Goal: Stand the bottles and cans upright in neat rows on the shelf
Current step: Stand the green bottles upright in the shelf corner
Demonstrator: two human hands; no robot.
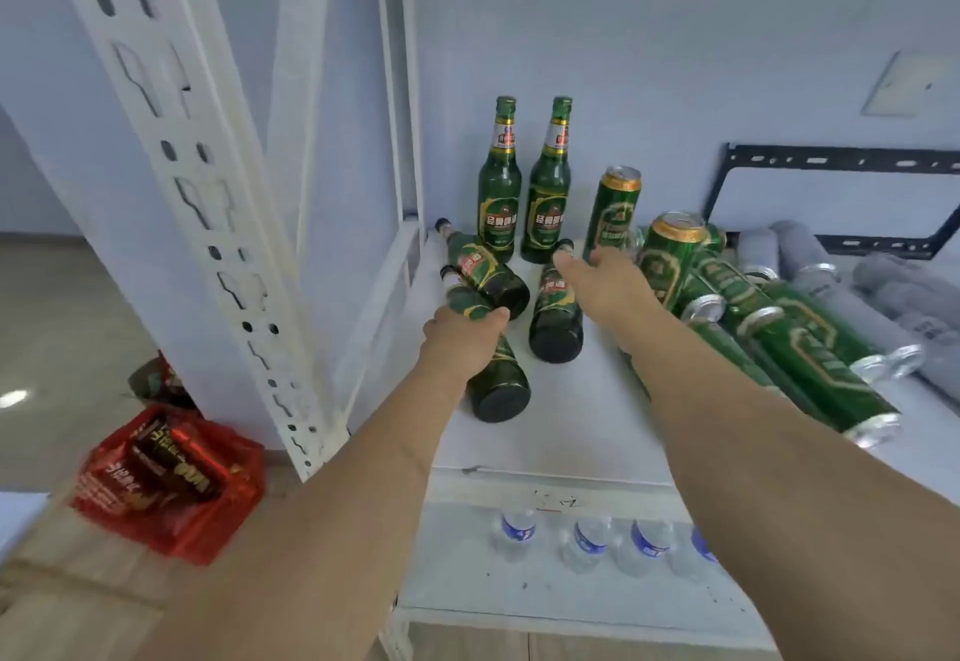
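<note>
Both hands are in among the beer on the white shelf (561, 431), and the step in hand looks like righting the fallen bottles. The left hand (460, 343) wraps its fingers round the near lying bottle (498, 385) at the shoulder. That bottle's long axis runs from the shelf's front edge toward the back-left corner, base toward us, neck pointing away. A second lying bottle (485, 275) lies across its neck, cap toward the left edge.

The right hand (605, 283) rests over the neck of a third lying bottle (556, 317), base toward the front edge; whether it grips, I cannot tell.

Two upright bottles (524, 182) already stand side by side at the back edge, with two upright cans (613, 213) just to their right. A heap of fallen cans (779, 333) sprawls toward the right edge.

Next, I'd judge: lift the neck clear of the crossing bottle, swing it vertical, and set it in line with the standing pair.
</note>
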